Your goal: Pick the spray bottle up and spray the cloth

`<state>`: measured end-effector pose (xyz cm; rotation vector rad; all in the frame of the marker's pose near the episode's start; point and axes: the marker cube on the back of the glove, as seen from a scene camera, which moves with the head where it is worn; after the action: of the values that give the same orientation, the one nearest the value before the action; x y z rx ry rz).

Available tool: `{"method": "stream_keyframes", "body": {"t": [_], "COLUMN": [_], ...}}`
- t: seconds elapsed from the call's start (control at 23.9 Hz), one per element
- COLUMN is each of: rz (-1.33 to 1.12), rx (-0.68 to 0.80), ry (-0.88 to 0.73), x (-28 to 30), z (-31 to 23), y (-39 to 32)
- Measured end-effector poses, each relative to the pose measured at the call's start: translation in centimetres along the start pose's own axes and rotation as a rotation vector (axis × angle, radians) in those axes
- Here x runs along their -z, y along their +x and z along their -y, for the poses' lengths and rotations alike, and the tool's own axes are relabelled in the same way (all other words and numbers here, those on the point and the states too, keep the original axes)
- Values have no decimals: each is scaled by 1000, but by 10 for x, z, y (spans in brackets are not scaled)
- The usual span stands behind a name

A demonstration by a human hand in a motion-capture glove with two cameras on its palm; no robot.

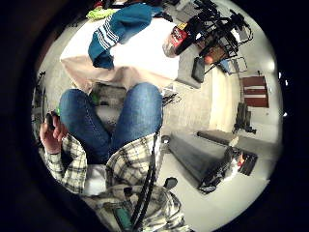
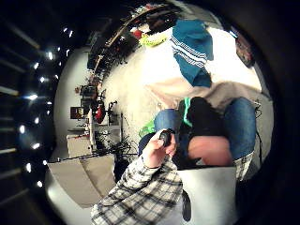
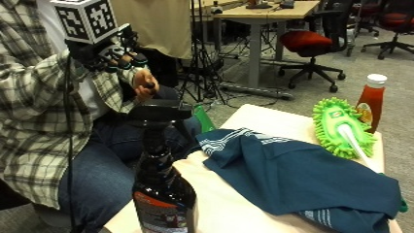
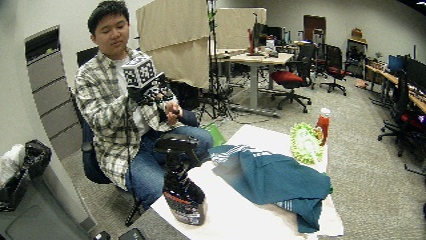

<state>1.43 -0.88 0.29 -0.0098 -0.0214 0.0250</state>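
Office desks, rolling chairs and grey carpet fill the background behind a small table (image 3: pixel 259 121) draped in a pale cover. At the left of the outside view sits a person in a plaid shirt and jeans, well back from the table's edge. Their gloved right hand (image 3: pixel 107 53) is raised in front of the chest, away from everything on the table; whether its fingers are straight or curled cannot be made out, and nothing is seen in its grasp. Just beside it, the bare left hand (image 3: pixel 144 83) pinches a small dark object.

Next comes the spray bottle (image 3: pixel 162 189), dark with a black trigger head, standing upright on the near left corner of the table with nobody touching it. Beside it, spread across the middle of the table, lies the cloth (image 3: pixel 298 177), a teal towel with white stripes at its ends, rumpled and folded over itself. Beyond the cloth, a green fluffy duster head (image 3: pixel 343 127) rests at the far right edge, and a red sauce bottle (image 3: pixel 372 99) with a white cap stands upright just behind it.
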Motion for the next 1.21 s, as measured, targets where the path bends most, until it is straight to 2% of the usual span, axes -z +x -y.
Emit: {"method": "stream_keyframes", "body": {"t": [0.54, 1.21], "rz": [200, 408], "rx": [-174, -301], "ry": [73, 205], "x": [-9, -25], "z": [57, 105], "y": [87, 168]}}
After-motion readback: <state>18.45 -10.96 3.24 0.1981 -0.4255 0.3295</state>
